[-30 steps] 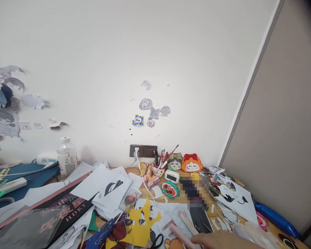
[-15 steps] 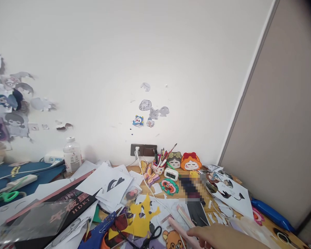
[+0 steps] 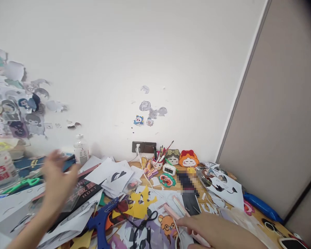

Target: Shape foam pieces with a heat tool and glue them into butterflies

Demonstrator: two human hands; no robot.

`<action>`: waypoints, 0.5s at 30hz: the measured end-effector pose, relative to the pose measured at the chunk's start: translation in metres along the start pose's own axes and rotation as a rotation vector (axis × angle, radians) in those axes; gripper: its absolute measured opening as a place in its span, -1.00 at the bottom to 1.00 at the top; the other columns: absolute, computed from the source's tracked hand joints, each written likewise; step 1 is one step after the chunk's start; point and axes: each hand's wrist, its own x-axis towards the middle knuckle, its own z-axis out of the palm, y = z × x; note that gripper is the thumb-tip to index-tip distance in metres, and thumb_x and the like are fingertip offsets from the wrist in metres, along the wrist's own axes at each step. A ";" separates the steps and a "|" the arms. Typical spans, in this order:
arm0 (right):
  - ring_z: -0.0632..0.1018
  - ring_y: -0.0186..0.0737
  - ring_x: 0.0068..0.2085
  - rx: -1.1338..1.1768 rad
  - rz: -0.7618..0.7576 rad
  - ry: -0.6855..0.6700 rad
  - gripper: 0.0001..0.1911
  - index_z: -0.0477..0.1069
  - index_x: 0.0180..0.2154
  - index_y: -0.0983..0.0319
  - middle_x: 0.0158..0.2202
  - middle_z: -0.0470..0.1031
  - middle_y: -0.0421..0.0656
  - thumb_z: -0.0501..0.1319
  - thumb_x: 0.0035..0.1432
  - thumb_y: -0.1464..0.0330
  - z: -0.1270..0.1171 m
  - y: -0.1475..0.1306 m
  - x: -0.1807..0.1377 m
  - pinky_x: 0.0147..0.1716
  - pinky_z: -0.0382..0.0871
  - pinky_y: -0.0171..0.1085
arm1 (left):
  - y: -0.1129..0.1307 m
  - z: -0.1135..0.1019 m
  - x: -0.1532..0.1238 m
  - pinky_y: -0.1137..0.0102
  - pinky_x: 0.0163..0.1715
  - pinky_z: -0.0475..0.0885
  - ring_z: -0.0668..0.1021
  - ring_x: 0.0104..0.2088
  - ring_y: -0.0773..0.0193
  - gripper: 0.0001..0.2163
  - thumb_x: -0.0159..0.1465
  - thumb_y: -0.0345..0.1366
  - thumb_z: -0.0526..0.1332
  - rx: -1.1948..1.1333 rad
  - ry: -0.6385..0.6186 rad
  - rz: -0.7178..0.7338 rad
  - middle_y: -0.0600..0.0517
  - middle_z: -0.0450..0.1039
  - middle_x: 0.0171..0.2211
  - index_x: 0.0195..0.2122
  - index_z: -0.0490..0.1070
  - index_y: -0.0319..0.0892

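Observation:
My left hand (image 3: 60,180) is raised over the left side of the desk, blurred by motion, with its fingers apart and nothing seen in them. Beneath it lie a clear plastic bag (image 3: 72,202) and a black printed box (image 3: 89,190). At the lower right, my right hand (image 3: 207,228) curls its fingers around a long pink bar-shaped thing (image 3: 169,210); part of the bar is hidden under the hand. Close by are a brown bear cutout (image 3: 168,224) and a white cord (image 3: 155,195). A blue glue gun (image 3: 101,221) lies between the hands.
Green scissors (image 3: 28,183) and a labelled plastic jar (image 3: 2,171) are at the left. Loose papers (image 3: 118,176) and yellow scraps (image 3: 141,204) cover the middle. A pen cup (image 3: 159,162) and white digital clock (image 3: 169,169) stand near the wall. A blue object (image 3: 263,206) lies far right.
My left hand has come into view at the left. The view has swung left, showing more of the wall cutouts and the jar. My right hand stays at the pink bar.

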 end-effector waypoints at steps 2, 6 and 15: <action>0.49 0.03 -0.11 -0.023 -0.017 -0.013 -0.55 0.30 0.07 -0.04 -0.10 0.50 -0.12 0.15 0.10 0.26 0.001 -0.004 -0.002 -0.17 0.33 -0.14 | 0.018 0.015 -0.037 -0.01 0.00 0.35 0.39 0.01 0.00 -0.49 0.22 -0.20 0.13 -0.025 -0.220 0.076 -0.20 0.20 0.05 0.15 0.04 -0.24; 0.48 -0.01 -0.11 -0.005 -0.075 -0.018 -0.55 0.29 0.07 -0.08 -0.10 0.50 -0.17 0.17 0.11 0.28 0.005 -0.010 -0.007 -0.17 0.29 -0.16 | 0.057 0.028 -0.117 0.07 0.10 0.26 0.27 0.14 0.09 -0.58 0.25 -0.29 0.03 -0.050 -0.446 0.255 -0.12 0.11 0.13 0.14 0.01 -0.06; 0.47 -0.12 -0.16 0.112 -0.077 0.152 -0.72 0.38 -0.07 -0.06 -0.21 0.51 -0.24 0.05 0.19 0.24 0.042 0.017 -0.003 -0.19 0.25 -0.21 | 0.060 0.026 -0.156 0.34 0.01 0.33 0.38 0.02 0.27 -0.72 0.25 -0.45 -0.06 -0.130 -0.971 0.401 -0.05 0.27 -0.01 -0.06 0.22 -0.05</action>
